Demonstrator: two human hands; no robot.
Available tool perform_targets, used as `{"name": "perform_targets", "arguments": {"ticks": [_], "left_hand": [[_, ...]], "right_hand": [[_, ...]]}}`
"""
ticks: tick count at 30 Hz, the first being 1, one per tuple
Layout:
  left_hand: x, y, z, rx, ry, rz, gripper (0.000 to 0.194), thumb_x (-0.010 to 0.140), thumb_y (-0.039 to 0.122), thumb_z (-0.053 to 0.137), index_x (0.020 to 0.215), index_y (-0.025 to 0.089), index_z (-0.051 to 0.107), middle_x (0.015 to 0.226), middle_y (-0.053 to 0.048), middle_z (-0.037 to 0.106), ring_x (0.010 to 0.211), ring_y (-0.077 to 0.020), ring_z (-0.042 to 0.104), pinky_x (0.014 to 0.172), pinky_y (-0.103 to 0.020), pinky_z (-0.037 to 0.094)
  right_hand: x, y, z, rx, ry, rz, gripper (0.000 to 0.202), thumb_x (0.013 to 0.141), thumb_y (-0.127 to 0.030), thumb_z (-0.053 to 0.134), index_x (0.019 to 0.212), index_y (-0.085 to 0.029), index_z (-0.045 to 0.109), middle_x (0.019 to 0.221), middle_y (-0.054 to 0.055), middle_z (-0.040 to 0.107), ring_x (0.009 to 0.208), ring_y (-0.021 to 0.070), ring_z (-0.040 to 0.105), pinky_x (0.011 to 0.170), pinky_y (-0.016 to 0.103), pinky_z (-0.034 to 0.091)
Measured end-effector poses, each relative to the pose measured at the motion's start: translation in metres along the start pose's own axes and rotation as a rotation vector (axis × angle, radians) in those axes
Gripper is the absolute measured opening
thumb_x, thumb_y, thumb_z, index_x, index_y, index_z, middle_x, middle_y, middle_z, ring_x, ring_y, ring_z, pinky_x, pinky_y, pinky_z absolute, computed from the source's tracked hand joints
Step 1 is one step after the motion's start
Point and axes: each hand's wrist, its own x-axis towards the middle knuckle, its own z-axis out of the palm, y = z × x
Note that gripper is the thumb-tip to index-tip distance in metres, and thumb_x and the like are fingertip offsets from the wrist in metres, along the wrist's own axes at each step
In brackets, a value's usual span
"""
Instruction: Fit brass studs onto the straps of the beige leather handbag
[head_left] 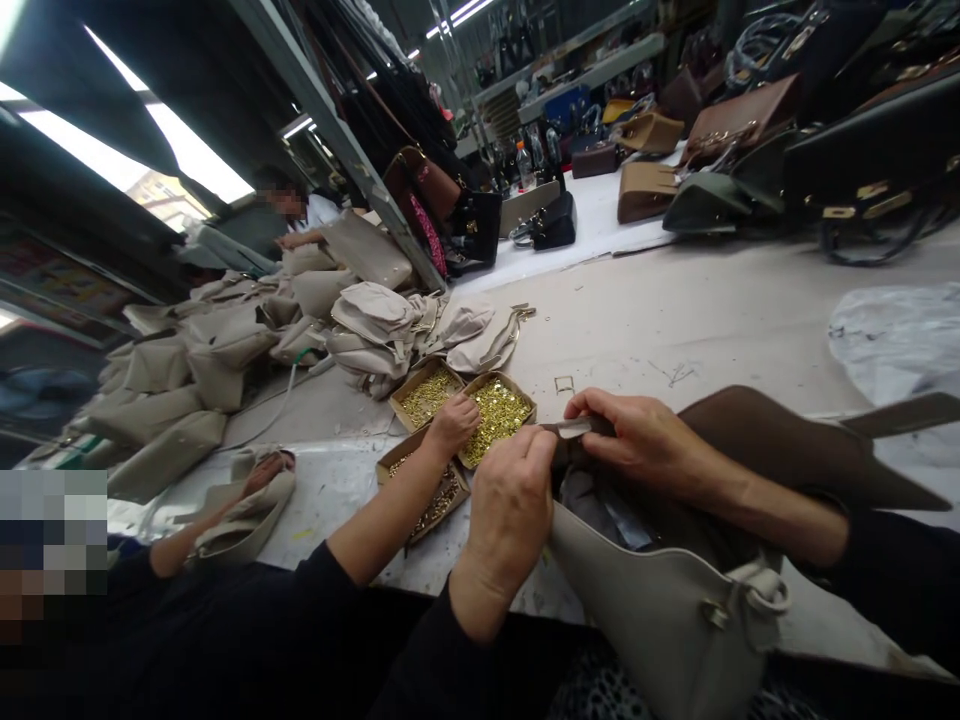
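A beige handbag (pixel 645 600) with a dark interior stands at the table's front edge, its mouth facing up. My left hand (pixel 510 510) pinches the left end of the bag's dark upper edge, fingers closed. Across from it, my right hand (pixel 645 440) grips the same edge between thumb and fingers, beside a small pale strip (pixel 574 428). A brown flap (pixel 780 440) spreads out behind my right forearm. Just left of my left hand is a cardboard tray of gold-coloured small parts (pixel 495 415).
A co-worker's hand (pixel 454 425) reaches over the trays; their other hand (pixel 266 472) rests on a beige bag. More trays (pixel 427 395) sit nearby. Beige bags (pixel 187 360) are heaped at left, finished bags (pixel 645 190) at the back. A metal frame (pixel 564 384) lies on the table.
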Motion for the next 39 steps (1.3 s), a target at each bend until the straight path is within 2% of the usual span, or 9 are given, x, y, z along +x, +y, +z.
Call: {"name": "perform_targets", "arguments": {"ticks": [5, 10, 14, 19, 22, 25, 31, 35, 39], "left_hand": [[-0.003, -0.023, 0.013, -0.215, -0.067, 0.038, 0.031, 0.084, 0.001, 0.056, 0.105, 0.023, 0.059, 0.118, -0.003, 0.068, 0.111, -0.0221, 0.061, 0.098, -0.039, 0.046], [-0.008, -0.024, 0.043, -0.196, 0.014, -0.083, 0.018, 0.092, 0.006, 0.047, 0.095, 0.02, 0.058, 0.098, -0.005, 0.065, 0.097, -0.0216, 0.061, 0.086, -0.035, 0.048], [-0.014, -0.02, 0.057, -0.386, 0.097, -0.162, 0.013, 0.095, 0.013, 0.05, 0.1, 0.019, 0.06, 0.101, -0.006, 0.065, 0.098, -0.0201, 0.062, 0.089, -0.032, 0.049], [-0.022, -0.024, 0.048, -0.538, 0.034, -0.214, 0.017, 0.089, 0.018, 0.063, 0.106, 0.019, 0.065, 0.111, -0.007, 0.069, 0.104, -0.0217, 0.064, 0.094, -0.034, 0.05], [-0.022, -0.031, 0.043, -0.545, -0.046, -0.198, 0.022, 0.086, 0.018, 0.064, 0.108, 0.019, 0.067, 0.114, -0.008, 0.07, 0.106, -0.0231, 0.064, 0.095, -0.035, 0.05], [-0.021, -0.038, 0.04, -0.566, -0.124, -0.185, 0.02, 0.085, 0.02, 0.065, 0.104, 0.018, 0.069, 0.11, -0.007, 0.071, 0.102, -0.023, 0.065, 0.091, -0.033, 0.05], [-0.018, -0.039, 0.041, -0.558, -0.168, -0.167, 0.012, 0.087, 0.024, 0.061, 0.092, 0.019, 0.07, 0.097, -0.005, 0.071, 0.09, -0.0218, 0.065, 0.079, -0.031, 0.048], [-0.016, -0.039, 0.042, -0.525, -0.189, -0.15, 0.012, 0.082, 0.024, 0.062, 0.09, 0.019, 0.07, 0.092, -0.005, 0.07, 0.084, -0.0214, 0.063, 0.073, -0.03, 0.045], [-0.013, -0.041, 0.043, -0.61, -0.251, -0.201, 0.018, 0.078, 0.027, 0.066, 0.094, 0.019, 0.072, 0.093, -0.004, 0.071, 0.085, -0.0214, 0.064, 0.073, -0.029, 0.045]], "right_hand": [[0.008, 0.022, 0.016, 0.131, -0.134, 0.1, 0.026, 0.078, -0.021, 0.055, 0.101, -0.024, 0.066, 0.084, -0.001, 0.069, 0.075, 0.0181, 0.059, 0.067, 0.029, 0.039], [0.015, 0.022, 0.025, 0.35, -0.275, 0.216, 0.02, 0.075, -0.025, 0.059, 0.094, -0.021, 0.066, 0.069, -0.002, 0.059, 0.063, 0.0159, 0.05, 0.057, 0.028, 0.034], [0.015, 0.021, 0.032, 0.518, -0.295, 0.348, 0.024, 0.073, -0.031, 0.066, 0.095, -0.021, 0.061, 0.062, -0.005, 0.052, 0.055, 0.0131, 0.042, 0.052, 0.028, 0.027], [0.005, 0.022, 0.037, 0.529, -0.217, 0.318, 0.027, 0.075, -0.033, 0.067, 0.097, -0.023, 0.054, 0.069, -0.005, 0.054, 0.06, 0.0137, 0.045, 0.056, 0.028, 0.031], [0.0, 0.017, 0.037, 0.404, -0.187, 0.226, 0.018, 0.077, -0.028, 0.063, 0.09, -0.024, 0.053, 0.078, -0.003, 0.057, 0.069, 0.0154, 0.049, 0.063, 0.029, 0.037], [-0.001, 0.013, 0.036, 0.262, -0.197, 0.181, 0.013, 0.076, -0.023, 0.062, 0.085, -0.024, 0.052, 0.076, -0.003, 0.054, 0.072, 0.0162, 0.048, 0.065, 0.029, 0.037], [0.002, 0.014, 0.036, 0.499, -0.333, 0.246, 0.025, 0.076, -0.026, 0.066, 0.082, -0.024, 0.041, 0.071, -0.006, 0.043, 0.063, 0.013, 0.037, 0.058, 0.028, 0.031], [0.004, 0.016, 0.035, 0.513, -0.313, 0.268, 0.033, 0.075, -0.027, 0.07, 0.082, -0.025, 0.037, 0.073, -0.006, 0.042, 0.063, 0.0127, 0.036, 0.057, 0.028, 0.03], [0.003, 0.018, 0.035, 0.477, -0.304, 0.226, 0.031, 0.076, -0.027, 0.069, 0.081, -0.024, 0.039, 0.075, -0.005, 0.042, 0.066, 0.0133, 0.036, 0.059, 0.028, 0.031]]}}
